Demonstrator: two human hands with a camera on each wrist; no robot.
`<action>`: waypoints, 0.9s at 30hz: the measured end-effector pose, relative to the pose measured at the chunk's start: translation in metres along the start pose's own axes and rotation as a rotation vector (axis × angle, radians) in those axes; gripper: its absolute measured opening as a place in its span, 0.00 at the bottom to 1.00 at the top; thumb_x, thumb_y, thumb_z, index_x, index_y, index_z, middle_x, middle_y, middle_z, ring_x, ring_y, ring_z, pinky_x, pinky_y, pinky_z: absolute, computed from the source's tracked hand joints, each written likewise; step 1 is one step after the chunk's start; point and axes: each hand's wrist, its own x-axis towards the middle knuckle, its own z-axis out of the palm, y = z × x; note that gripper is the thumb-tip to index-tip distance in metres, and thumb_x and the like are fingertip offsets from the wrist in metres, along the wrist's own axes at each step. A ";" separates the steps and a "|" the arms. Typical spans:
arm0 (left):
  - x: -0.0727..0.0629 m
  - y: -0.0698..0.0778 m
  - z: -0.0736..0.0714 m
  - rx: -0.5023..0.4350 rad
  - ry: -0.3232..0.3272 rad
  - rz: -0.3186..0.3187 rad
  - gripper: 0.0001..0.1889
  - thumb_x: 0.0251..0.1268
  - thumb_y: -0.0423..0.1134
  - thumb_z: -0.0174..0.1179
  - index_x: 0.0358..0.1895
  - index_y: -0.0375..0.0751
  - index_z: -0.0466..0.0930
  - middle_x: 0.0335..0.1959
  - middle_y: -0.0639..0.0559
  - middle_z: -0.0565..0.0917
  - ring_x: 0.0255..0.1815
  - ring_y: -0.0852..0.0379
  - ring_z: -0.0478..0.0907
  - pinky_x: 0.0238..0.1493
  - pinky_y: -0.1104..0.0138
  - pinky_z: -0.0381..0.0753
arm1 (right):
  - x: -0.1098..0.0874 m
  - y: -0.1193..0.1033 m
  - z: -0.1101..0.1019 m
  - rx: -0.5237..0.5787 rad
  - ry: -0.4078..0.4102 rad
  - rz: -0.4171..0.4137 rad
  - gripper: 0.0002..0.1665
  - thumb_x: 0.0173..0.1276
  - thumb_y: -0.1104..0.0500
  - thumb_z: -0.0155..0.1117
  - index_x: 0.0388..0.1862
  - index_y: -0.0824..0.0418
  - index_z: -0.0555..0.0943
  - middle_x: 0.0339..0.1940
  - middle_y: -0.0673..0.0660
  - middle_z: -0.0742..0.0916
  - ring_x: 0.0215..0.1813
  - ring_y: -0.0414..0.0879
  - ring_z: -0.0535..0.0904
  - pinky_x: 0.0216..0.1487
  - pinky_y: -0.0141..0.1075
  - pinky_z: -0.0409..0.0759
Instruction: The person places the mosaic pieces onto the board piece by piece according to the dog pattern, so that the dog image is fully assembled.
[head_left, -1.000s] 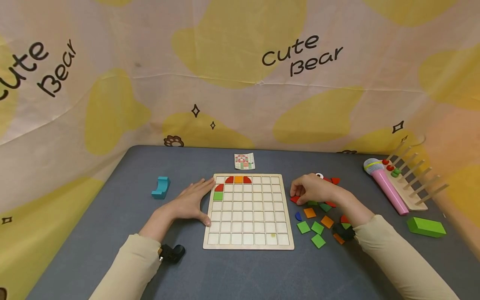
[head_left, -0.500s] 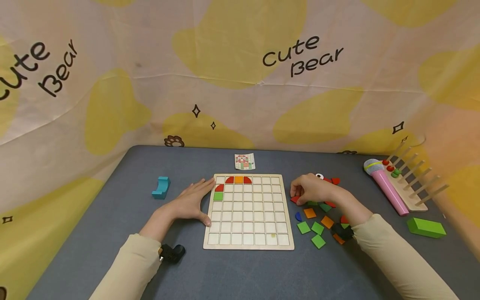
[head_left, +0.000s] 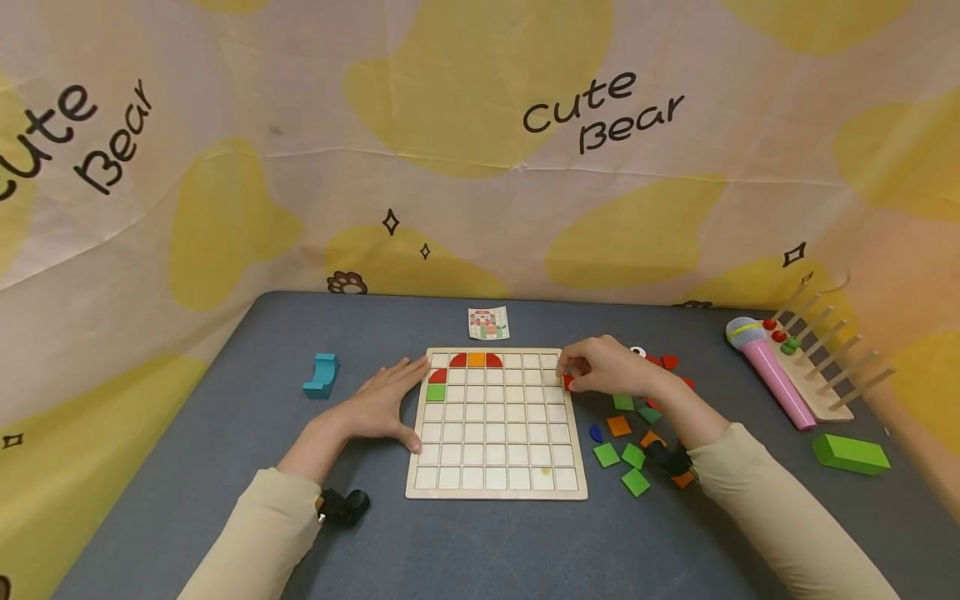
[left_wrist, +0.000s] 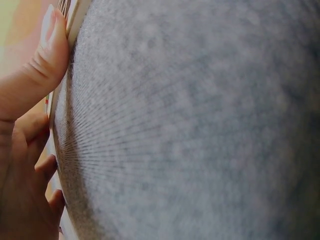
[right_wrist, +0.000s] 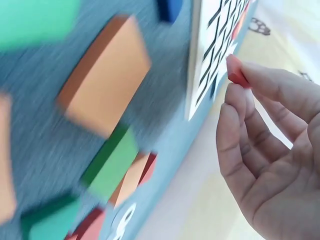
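A wooden grid board (head_left: 495,432) lies on the dark table, with several red, orange and green pieces set in its upper left cells. My left hand (head_left: 382,403) has its fingers spread, with fingertips and thumb touching the board's left edge; the left wrist view shows the thumb (left_wrist: 50,50) against that edge. Over the board's upper right edge, my right hand (head_left: 606,367) pinches a small red block (right_wrist: 236,71) between thumb and fingertips. The block's full shape is partly hidden by the fingers.
Loose green, orange, blue and red blocks (head_left: 618,426) lie right of the board. A small pattern card (head_left: 488,323) is behind it. A teal block (head_left: 322,376) lies left; a pink toy microphone (head_left: 772,375), a pegged wooden stand (head_left: 813,379) and a green block (head_left: 851,454) stand right.
My right hand has lifted a red block from the loose pieces and moved left with it to the board's right edge. The left hand stays where it was.
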 end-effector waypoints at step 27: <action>-0.001 0.003 -0.002 -0.007 -0.019 -0.023 0.68 0.34 0.63 0.78 0.79 0.40 0.49 0.83 0.45 0.49 0.83 0.37 0.42 0.79 0.37 0.44 | 0.075 -0.090 0.051 0.172 0.101 -0.061 0.08 0.62 0.67 0.65 0.36 0.55 0.86 0.25 0.50 0.88 0.25 0.35 0.78 0.30 0.27 0.74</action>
